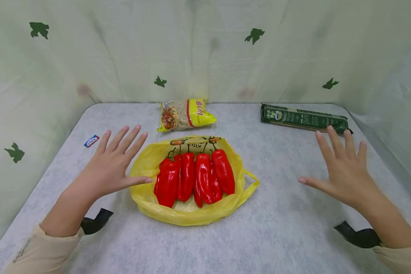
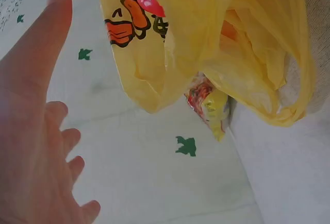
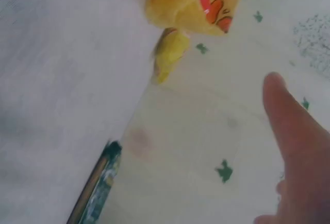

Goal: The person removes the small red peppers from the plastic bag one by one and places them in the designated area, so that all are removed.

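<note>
A yellow plastic bag (image 1: pixel 188 217) lies with its mouth wide on the table, several glossy red peppers (image 1: pixel 203 179) side by side inside it. To the bag's left, my left hand (image 1: pixel 111 167) is held up with fingers spread, its thumb over the bag's left rim in the head view; whether it touches cannot be told. My right hand (image 1: pixel 347 175) hovers at the right, fingers spread and holding nothing, nearest to a long dark green packet (image 1: pixel 305 117). In the left wrist view the bag (image 2: pixel 196 28) rises beside the left thumb.
Behind the bag lies a clear and yellow food packet (image 1: pixel 186 114) with red print. A small blue and red wrapper (image 1: pixel 91 140) sits at the table's left. Pale curtains with green leaf shapes (image 1: pixel 254 35) stand around the pale table (image 1: pixel 277 236). One bag handle loops out rightward.
</note>
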Tool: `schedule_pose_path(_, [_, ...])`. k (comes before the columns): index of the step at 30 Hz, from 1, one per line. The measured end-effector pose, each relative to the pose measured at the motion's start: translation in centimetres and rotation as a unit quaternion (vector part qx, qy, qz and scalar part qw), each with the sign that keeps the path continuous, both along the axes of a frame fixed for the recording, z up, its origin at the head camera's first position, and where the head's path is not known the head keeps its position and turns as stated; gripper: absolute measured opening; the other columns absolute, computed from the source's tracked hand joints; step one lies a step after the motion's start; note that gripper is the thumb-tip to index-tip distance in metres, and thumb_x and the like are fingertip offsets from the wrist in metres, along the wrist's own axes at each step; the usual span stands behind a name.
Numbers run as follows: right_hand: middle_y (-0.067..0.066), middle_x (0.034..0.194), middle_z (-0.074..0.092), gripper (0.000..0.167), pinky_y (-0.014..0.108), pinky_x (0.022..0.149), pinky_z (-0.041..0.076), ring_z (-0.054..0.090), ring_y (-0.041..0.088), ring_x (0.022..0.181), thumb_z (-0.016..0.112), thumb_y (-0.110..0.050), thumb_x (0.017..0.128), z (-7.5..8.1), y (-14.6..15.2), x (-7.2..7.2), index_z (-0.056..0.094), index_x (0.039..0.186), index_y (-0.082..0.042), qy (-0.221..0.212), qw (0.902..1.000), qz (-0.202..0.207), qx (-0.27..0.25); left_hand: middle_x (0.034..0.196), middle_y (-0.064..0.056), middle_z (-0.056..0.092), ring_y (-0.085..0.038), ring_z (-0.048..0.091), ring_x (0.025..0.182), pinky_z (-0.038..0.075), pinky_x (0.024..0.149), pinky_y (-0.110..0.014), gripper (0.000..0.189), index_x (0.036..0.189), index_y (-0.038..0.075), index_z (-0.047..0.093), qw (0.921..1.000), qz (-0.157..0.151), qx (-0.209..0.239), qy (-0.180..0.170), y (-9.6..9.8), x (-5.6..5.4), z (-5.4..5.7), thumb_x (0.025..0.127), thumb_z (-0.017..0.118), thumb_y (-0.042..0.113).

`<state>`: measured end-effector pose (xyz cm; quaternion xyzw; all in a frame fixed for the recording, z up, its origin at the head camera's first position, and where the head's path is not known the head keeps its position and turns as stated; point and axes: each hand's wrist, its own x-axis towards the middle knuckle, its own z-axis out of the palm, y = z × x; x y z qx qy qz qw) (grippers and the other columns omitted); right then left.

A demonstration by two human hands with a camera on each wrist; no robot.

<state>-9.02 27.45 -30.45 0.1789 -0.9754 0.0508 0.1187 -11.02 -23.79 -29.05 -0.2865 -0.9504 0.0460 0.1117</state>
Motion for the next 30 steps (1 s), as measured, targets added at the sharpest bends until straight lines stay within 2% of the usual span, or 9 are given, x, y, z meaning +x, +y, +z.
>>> schedule_pose_path(5, [0.012,0.148,0.004,0.096,0.06,0.098,0.001,0.002,0.041,0.131,0.033,-0.075,0.075,0.4,-2.3,-0.5,0.006,0.145,-0.014,0.093,0.9871,0.105,-0.077,0.148,-0.011,0.013,-0.034,0.015,0.131,0.01,0.102,-0.05,0.096,0.145,0.011,0.013,0.9967,-0.039,0.063,0.033,-0.5,0.0,-0.9,0.077,0.043,0.071])
schedule_pose_path(8, [0.015,0.145,0.014,0.09,0.056,0.1,0.01,0.012,0.038,0.13,0.037,-0.069,0.08,0.6,-4.0,-0.6,0.014,0.143,-0.01,0.103,0.9766,0.145,-0.121,0.143,-0.015,0.024,-0.038,0.026,0.124,0.021,0.098,-0.052,0.091,0.142,0.006,0.021,0.99,-0.064,0.109,0.063,-0.7,-0.1,-1.9,0.08,0.033,0.071])
schedule_pose_path(11, [0.017,0.142,0.022,0.084,0.051,0.099,0.021,0.022,0.035,0.126,0.042,-0.062,0.083,0.6,-5.9,-0.8,0.022,0.14,-0.004,0.1,0.9642,0.185,-0.161,0.137,-0.018,0.031,-0.039,0.033,0.118,0.028,0.092,-0.053,0.086,0.14,0.004,0.027,0.9844,-0.062,0.151,0.067,-0.7,0.1,-2.7,0.083,0.034,0.068])
schedule_pose_path(15, [0.015,0.137,0.032,0.076,0.045,0.096,0.03,0.032,0.031,0.121,0.045,-0.055,0.085,-0.2,-8.3,-1.2,0.029,0.137,-0.001,0.083,0.9483,0.232,-0.2,0.132,-0.019,0.037,-0.039,0.037,0.115,0.034,0.087,-0.055,0.079,0.14,0.008,0.028,0.9801,-0.01,0.198,0.016,-0.7,0.7,-3.4,0.081,0.058,0.051])
schedule_pose_path(18, [0.012,0.134,0.038,0.072,0.044,0.094,0.033,0.036,0.028,0.12,0.048,-0.051,0.086,-1.2,-9.8,-1.7,0.032,0.136,-0.002,0.048,0.9412,0.253,-0.219,0.128,-0.019,0.04,-0.037,0.04,0.11,0.039,0.081,-0.055,0.076,0.139,0.01,0.031,0.9699,0.032,0.239,-0.036,-0.7,1.1,-3.7,0.077,0.071,0.027])
schedule_pose_path(20, [0.011,0.131,0.041,0.069,0.044,0.09,0.037,0.039,0.026,0.117,0.057,-0.044,0.084,-1.9,-10.8,-2.0,0.034,0.135,-0.002,0.016,0.9356,0.264,-0.234,0.125,-0.017,0.042,-0.034,0.043,0.105,0.043,0.076,-0.052,0.072,0.138,0.01,0.034,0.9593,0.049,0.271,-0.064,-0.8,1.2,-3.9,0.077,0.071,0.018])
schedule_pose_path(24, [0.01,0.126,0.046,0.069,0.04,0.086,0.041,0.044,0.021,0.111,0.07,-0.025,0.079,-3.3,-12.3,-2.6,0.036,0.134,-0.003,-0.06,0.9274,0.26,-0.262,0.119,-0.013,0.047,-0.024,0.049,0.095,0.047,0.075,-0.029,0.058,0.132,0.008,0.042,0.9362,0.049,0.332,-0.105,-1.1,1.2,-4.5,0.081,0.068,0.013])
schedule_pose_path(27, [0.01,0.123,0.047,0.069,0.04,0.084,0.042,0.046,0.019,0.105,0.072,-0.021,0.077,-4.2,-13.2,-3.1,0.037,0.133,-0.003,-0.105,0.924,0.241,-0.278,0.117,-0.01,0.049,-0.02,0.05,0.092,0.043,0.073,-0.014,0.049,0.128,0.008,0.047,0.9219,0.052,0.359,-0.135,-1.5,1.1,-4.9,0.083,0.065,0.014])
schedule_pose_path(30, [0.009,0.124,0.047,0.067,0.039,0.083,0.043,0.047,0.019,0.103,0.071,-0.022,0.078,-4.9,-13.8,-3.4,0.037,0.133,-0.004,-0.138,0.9218,0.219,-0.289,0.116,-0.009,0.05,-0.019,0.051,0.09,0.042,0.073,-0.01,0.043,0.125,0.007,0.051,0.9085,0.056,0.382,-0.16,-1.6,1.1,-5.3,0.084,0.064,0.013])
